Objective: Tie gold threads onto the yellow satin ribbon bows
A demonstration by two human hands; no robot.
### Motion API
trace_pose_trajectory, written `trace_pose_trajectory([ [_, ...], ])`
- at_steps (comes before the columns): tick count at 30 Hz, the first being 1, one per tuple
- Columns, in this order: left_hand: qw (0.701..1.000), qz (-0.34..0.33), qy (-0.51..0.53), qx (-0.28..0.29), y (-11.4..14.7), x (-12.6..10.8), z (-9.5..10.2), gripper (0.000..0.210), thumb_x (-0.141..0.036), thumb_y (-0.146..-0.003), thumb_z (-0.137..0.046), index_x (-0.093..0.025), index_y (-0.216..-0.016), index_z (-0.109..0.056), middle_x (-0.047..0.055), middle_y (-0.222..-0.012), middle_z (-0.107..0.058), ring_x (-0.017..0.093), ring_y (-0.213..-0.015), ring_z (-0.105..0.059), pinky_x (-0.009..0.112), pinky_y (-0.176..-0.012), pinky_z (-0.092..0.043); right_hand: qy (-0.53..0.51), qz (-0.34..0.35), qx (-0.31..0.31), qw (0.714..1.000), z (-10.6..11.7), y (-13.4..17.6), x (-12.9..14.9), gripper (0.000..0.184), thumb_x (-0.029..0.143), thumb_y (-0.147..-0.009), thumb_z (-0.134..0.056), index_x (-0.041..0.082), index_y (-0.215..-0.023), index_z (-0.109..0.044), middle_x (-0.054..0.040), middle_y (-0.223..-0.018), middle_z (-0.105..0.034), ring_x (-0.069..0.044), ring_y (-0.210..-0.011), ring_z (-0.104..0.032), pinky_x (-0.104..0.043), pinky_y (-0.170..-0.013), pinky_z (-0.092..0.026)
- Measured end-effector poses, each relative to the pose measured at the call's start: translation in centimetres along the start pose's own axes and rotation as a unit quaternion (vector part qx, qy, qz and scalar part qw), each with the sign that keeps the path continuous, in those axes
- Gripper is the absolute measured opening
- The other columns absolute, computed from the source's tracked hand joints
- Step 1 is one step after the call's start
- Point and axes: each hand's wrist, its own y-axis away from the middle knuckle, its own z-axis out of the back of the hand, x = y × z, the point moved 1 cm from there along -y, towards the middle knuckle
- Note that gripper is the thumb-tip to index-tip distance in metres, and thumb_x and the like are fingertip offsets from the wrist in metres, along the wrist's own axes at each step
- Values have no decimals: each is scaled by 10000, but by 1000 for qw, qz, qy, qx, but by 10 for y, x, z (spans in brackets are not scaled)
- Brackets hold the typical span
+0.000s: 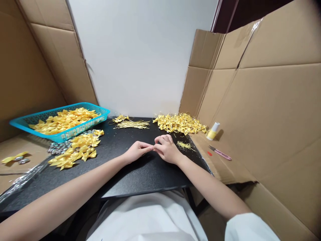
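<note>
My left hand (pixel 139 150) and my right hand (pixel 167 149) meet over the middle of the black table (pixel 140 180), fingertips touching. Both are closed in a pinch, and whatever lies between the fingers is hidden or too small to name. Beyond them is a bundle of thin gold ties (pixel 132 125). A heap of small yellow ribbon bows with gold strands (pixel 179 123) sits behind my right hand. To the left, loose yellow ribbon bows (pixel 84 150) lie beside silver bells or beads (pixel 59 147).
A blue basket (pixel 60 136) of yellow bows stands at the left. On the right cardboard are a spool of yellow thread (pixel 212 131), pink-handled thread snips (pixel 220 153) and a red scrap (pixel 209 153). Thread clippings (pixel 185 145) lie near the right edge. Cardboard walls (pixel 276 110) flank both sides.
</note>
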Motion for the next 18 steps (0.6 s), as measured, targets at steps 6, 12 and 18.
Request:
trace_pose_trajectory([
  [6, 997, -37, -65, 1, 0, -2, 0, 404, -494, -766, -630, -126, -843, -779, 32, -691, -712, 125, -572, -494, 229, -531, -363, 44, 10, 2, 999, -3, 0, 0, 239, 282, -964, -423, 204, -923, -645, -79, -1033, -589, -215, -1041, -409, -388, -961, -230],
  [12, 995, -47, -90, 4, 0, -1, 1, 401, -472, -773, -615, -108, -838, -769, 54, -719, -721, 156, -623, -555, 251, -605, -414, 63, 22, 6, 998, -5, 0, 1, 238, 276, -965, -418, 205, -924, -641, -80, -1049, -598, -220, -1045, -415, -399, -974, -216],
  [18, 979, -105, -177, 9, 4, -7, 0, 366, -447, -815, -571, -123, -772, -735, 27, -665, -668, 129, -601, -522, 227, -584, -387, 79, 36, 7, 996, -4, 0, 4, 263, 251, -971, -376, 201, -933, -632, -81, -1070, -604, -220, -1054, -415, -407, -1005, -184],
])
